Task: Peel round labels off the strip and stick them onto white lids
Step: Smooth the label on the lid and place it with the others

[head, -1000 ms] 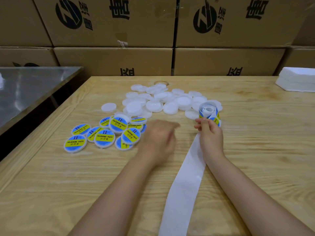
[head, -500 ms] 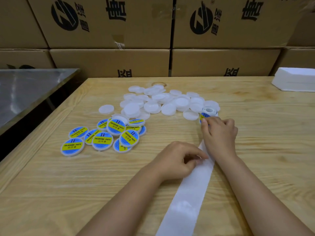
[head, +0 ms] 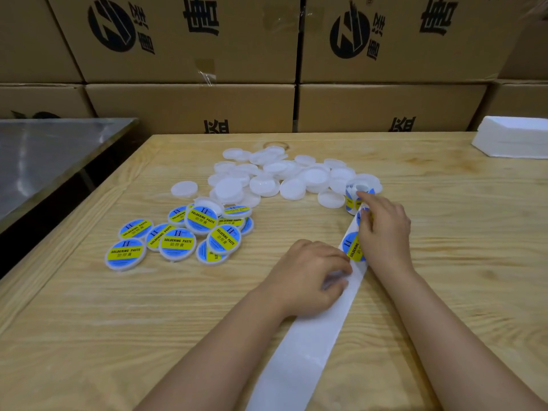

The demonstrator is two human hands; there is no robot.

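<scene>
The white backing strip (head: 311, 336) runs from the near edge up to a small label roll (head: 353, 200). A blue-and-yellow round label (head: 350, 247) sits on the strip between my hands. My left hand (head: 308, 274) pinches the strip's left edge with curled fingers, just below that label. My right hand (head: 385, 229) lies over the strip, its index finger stretched out onto the roll and its thumb on another label. Bare white lids (head: 267, 179) lie in a heap beyond the hands. Several labelled lids (head: 178, 238) lie in a cluster to the left.
The wooden table (head: 444, 292) has a raised left border. A white stack (head: 516, 140) sits at the far right corner. Cardboard boxes (head: 192, 108) stand like a wall behind the table. A steel table (head: 44, 155) stands to the left across a gap.
My left hand came back from the lids and took hold of the strip. My right hand set the roll down and rolled it away, baring labels on the strip.
</scene>
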